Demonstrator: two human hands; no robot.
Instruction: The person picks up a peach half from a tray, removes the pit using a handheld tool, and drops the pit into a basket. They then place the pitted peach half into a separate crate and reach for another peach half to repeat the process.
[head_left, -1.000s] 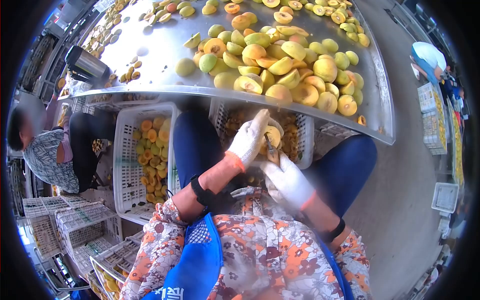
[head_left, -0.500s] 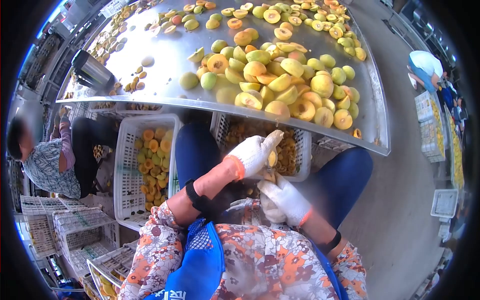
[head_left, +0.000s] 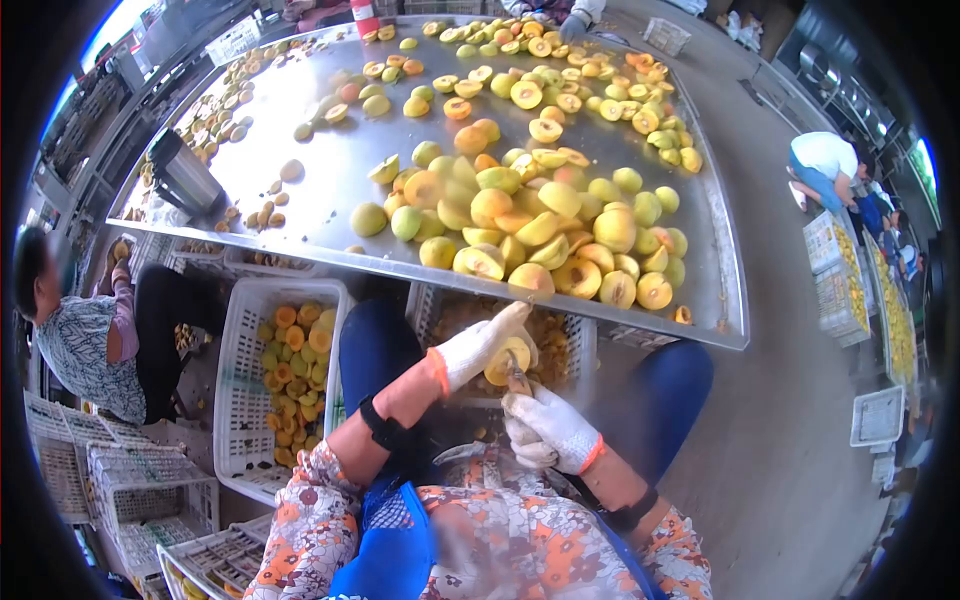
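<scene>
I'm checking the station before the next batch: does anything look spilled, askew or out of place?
Little stands out. One small fruit piece lies alone at the near right edge of the steel table, apart from the heap of halved yellow-green peaches. The gloved left hand holds a peach half; the right hand holds a small knife.

White gloves (head_left: pixel 545 425) (orange cuffs); yellow-green peaches (head_left: pixel 540 230); white crate (head_left: pixel 240 390); floral orange sleeves (head_left: pixel 310 520).

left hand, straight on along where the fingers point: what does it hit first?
Likely the near edge of the steel table, just under the fruit pile. The left hand, holding a fruit half, points up at it. Depth is unclear.
</scene>
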